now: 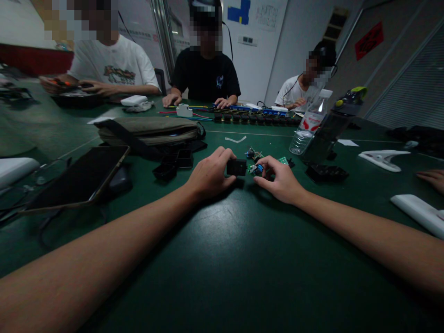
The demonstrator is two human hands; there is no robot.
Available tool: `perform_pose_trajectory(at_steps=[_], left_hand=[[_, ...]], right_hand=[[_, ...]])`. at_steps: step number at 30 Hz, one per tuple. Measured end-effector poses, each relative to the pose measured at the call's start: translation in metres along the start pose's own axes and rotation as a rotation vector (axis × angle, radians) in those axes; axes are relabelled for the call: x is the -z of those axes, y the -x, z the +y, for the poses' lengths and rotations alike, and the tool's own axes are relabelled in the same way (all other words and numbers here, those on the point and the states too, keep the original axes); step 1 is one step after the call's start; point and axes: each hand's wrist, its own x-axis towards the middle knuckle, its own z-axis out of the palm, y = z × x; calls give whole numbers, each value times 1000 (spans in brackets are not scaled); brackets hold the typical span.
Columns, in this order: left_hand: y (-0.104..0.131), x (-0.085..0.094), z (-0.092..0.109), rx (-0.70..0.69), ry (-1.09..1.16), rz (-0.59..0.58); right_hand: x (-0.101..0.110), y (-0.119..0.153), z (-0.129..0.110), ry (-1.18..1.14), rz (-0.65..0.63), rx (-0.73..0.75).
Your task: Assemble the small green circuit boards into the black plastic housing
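My left hand (211,173) grips a small black plastic box (236,167) between thumb and fingers, just above the green table (222,259). Close to its right side, my right hand (279,180) pinches a small circuit board (255,169) that carries a blue round part. The board's left edge is at the box's right end; whether they touch I cannot tell. Behind my hands lie more loose electronic parts (254,153), and a piece of green circuit board (283,160) shows past my right fingers.
Black boxes stand left (175,164) and right (326,173) of my hands. A clear bottle (310,125) and dark drinking bottle (329,127) stand at right. At left are a tablet (79,178) and a bag (152,130). Several people sit around the table.
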Motion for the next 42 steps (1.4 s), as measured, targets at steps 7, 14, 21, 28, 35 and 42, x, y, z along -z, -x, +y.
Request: perform_pose_trajectory(at_steps=[7,14,21,28,35,42], left_hand=[[0,0,-1,-18,28,1],[-1,1,1,-6,33,-1],[0,2,1,-31,13,29],[0,0,-1,-44,15,38],[0,1,0,-55,21,49],[0,0,0,-58,43,46]], right_hand=[[0,0,-1,8,-9,-5],[0,0,0,-7,-24,-2],[0,0,-2,-3,-30,-13],[1,0,0,0,-45,9],[3,-2,-1,91,-59,48],[3,-1,-1,111,-50,61]])
